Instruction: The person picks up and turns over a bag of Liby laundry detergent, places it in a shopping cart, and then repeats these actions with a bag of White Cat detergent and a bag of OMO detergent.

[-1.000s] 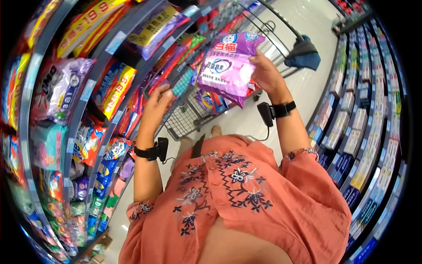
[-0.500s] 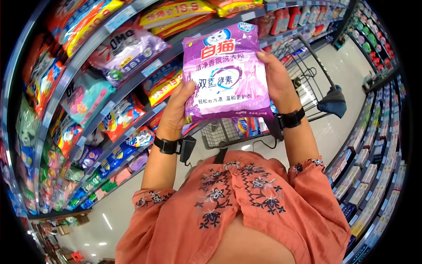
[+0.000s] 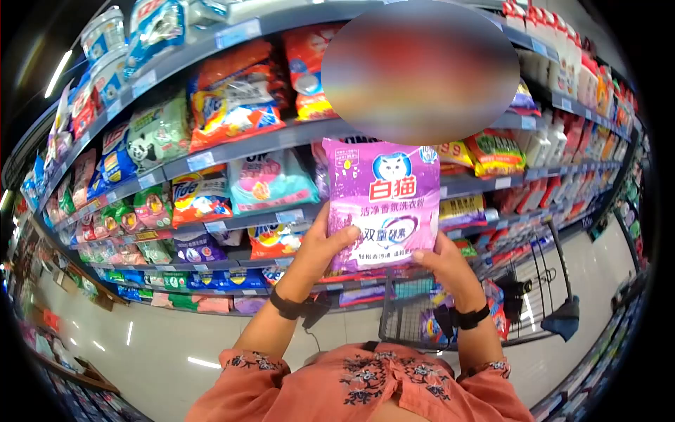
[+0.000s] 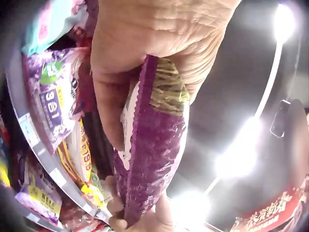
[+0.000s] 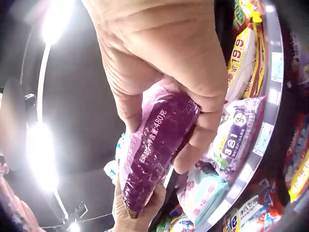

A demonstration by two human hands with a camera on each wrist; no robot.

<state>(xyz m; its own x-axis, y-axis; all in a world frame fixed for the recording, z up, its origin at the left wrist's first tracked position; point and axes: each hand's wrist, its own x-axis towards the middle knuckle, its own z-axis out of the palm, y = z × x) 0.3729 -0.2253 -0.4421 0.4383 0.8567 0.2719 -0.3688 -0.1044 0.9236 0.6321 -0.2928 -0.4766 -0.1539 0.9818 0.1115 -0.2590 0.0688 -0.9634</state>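
Note:
A purple bag of washing powder point(image 3: 383, 186) with a white cat's head on its front is held upright before the chest in the head view. My left hand point(image 3: 325, 243) grips its lower left side, thumb lying over the front. On the lower right, my right hand point(image 3: 452, 266) holds the other edge, its thumb also on the front. The left wrist view looks along the bag's narrow purple side point(image 4: 161, 137), with the fingers behind it. In the right wrist view, the right hand point(image 5: 166, 53) clasps the bag's printed edge point(image 5: 159, 135) between thumb and fingers.
Shelves of detergent bags point(image 3: 242, 116) curve across the front and left, close behind the held bag. A wire shopping cart point(image 3: 404, 309) stands at the right front, a dark blue cloth item point(image 3: 560, 318) on its handle. Bottles point(image 3: 562, 133) line the shelves at right.
The left hand came over from beside the shelf and took hold of the bag, which the right hand alone held. The bag turned face-on, and the head view swung up and left toward the shelves.

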